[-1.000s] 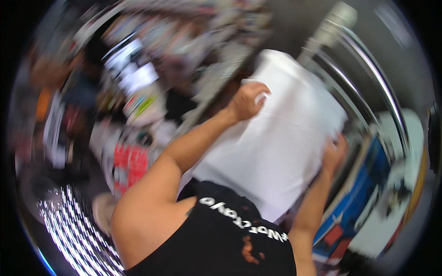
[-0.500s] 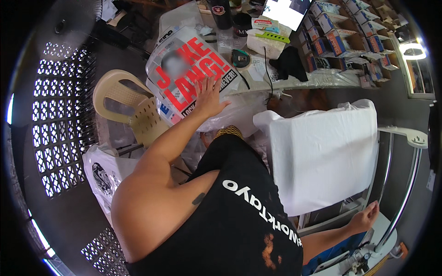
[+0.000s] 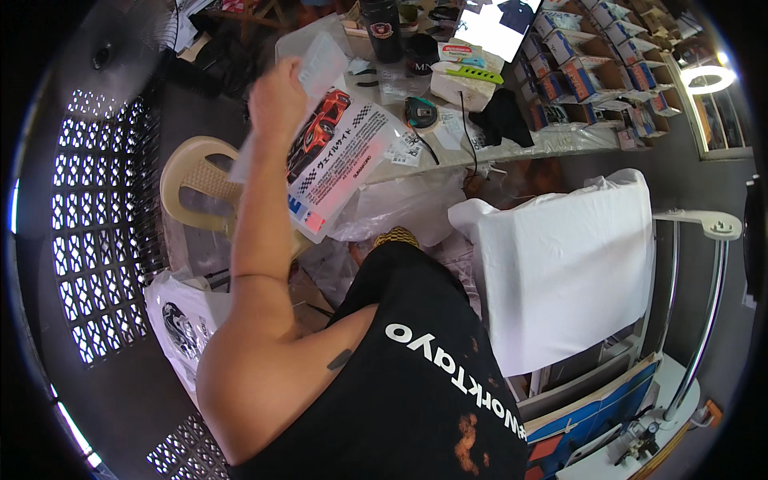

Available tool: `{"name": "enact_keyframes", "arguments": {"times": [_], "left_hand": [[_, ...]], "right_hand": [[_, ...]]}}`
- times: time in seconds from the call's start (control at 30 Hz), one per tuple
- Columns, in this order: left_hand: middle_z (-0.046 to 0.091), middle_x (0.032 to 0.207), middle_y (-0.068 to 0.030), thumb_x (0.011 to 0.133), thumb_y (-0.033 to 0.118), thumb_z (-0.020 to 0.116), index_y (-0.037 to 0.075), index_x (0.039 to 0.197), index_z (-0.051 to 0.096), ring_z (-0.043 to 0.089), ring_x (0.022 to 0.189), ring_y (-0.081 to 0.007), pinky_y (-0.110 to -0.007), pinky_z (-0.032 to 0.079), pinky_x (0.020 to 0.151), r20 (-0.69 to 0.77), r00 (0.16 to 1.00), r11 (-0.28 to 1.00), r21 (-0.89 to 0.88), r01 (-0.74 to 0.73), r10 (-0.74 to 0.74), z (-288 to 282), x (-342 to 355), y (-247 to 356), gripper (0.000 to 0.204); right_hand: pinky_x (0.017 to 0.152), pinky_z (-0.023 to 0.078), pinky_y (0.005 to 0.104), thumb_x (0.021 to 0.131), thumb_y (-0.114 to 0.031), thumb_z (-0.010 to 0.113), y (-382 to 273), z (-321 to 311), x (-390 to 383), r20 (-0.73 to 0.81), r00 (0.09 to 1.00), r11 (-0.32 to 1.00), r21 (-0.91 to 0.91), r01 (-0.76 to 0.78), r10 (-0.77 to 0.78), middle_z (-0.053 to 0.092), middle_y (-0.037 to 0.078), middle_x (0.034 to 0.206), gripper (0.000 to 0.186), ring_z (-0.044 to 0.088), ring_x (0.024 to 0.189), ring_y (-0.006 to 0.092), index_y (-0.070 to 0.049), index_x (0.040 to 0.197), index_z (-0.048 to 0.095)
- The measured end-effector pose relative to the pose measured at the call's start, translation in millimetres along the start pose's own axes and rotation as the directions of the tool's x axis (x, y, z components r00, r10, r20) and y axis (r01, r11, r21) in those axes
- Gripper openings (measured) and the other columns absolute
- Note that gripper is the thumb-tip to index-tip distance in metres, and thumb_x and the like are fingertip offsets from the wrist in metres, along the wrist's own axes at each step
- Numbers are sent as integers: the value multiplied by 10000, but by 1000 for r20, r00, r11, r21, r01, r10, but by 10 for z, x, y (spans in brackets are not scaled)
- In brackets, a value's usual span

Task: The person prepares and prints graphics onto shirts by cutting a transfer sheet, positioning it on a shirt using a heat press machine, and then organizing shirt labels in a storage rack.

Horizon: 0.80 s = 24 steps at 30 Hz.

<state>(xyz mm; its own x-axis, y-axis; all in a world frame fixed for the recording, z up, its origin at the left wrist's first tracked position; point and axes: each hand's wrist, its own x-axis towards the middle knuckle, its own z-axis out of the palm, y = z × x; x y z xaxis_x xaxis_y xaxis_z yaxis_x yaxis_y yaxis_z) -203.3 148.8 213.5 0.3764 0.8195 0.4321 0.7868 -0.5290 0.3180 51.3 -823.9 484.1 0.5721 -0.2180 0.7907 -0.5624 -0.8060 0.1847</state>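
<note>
My left hand (image 3: 278, 100), blurred by motion, reaches to the far left of the table with its fingers closed on the edge of a lifted, whitish translucent film sheet (image 3: 324, 64). Most of that sheet is hidden behind the hand and forearm. Below it lies another printed film sheet (image 3: 344, 152), with a red car, checkered flags and rows of small dark text; its near end overhangs the table edge towards the chair. My right hand is out of the picture.
A beige plastic chair (image 3: 196, 180) stands at the left. The table holds a tape measure (image 3: 420, 112), a dark tumbler (image 3: 382, 32), a mug (image 3: 421, 50) and black cloth (image 3: 504, 118). At the right stand a white-covered press-like block (image 3: 568, 264) and shelved boxes (image 3: 588, 76).
My left hand has moved up and left, lifting a film sheet. The large red lettering is gone from view and the car print shows. My right hand has left the picture.
</note>
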Motion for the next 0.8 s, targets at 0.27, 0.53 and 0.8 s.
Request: {"name": "enact_keyframes", "arguments": {"times": [0.27, 0.53, 0.8], "left_hand": [[691, 994, -206, 912, 104, 540, 61, 1065, 670, 642, 898, -432, -473, 523, 786, 386, 674, 773, -219, -596, 629, -1054, -155, 1498, 205], [672, 1080, -21, 940, 38, 571, 66, 1224, 632, 620, 949, -75, -212, 457, 782, 118, 809, 612, -718, -332, 576, -2234, -133, 2414, 292], [624, 882, 39, 961, 151, 644, 78, 1056, 678, 545, 777, -11, -203, 433, 675, 278, 422, 386, -902, -195, 863, 30, 1160, 3873, 125]], "right_hand": [[820, 490, 389, 919, -122, 552, 624, 694, -47, 497, 855, 977, 209, 46, -147, 680, 169, 1046, 243, 649, 933, 306, -20, 1100, 678], [991, 478, 349, 984, -78, 471, 1840, 603, -331, 717, 695, 951, 246, -187, -48, 665, 195, 1271, 372, 642, 1143, 298, 8, 1311, 628], [956, 481, 366, 857, 83, 458, 1831, 390, -574, 631, 769, 901, 388, -196, -104, 671, 186, 1233, 608, 643, 1089, 259, -64, 1444, 523]]}}
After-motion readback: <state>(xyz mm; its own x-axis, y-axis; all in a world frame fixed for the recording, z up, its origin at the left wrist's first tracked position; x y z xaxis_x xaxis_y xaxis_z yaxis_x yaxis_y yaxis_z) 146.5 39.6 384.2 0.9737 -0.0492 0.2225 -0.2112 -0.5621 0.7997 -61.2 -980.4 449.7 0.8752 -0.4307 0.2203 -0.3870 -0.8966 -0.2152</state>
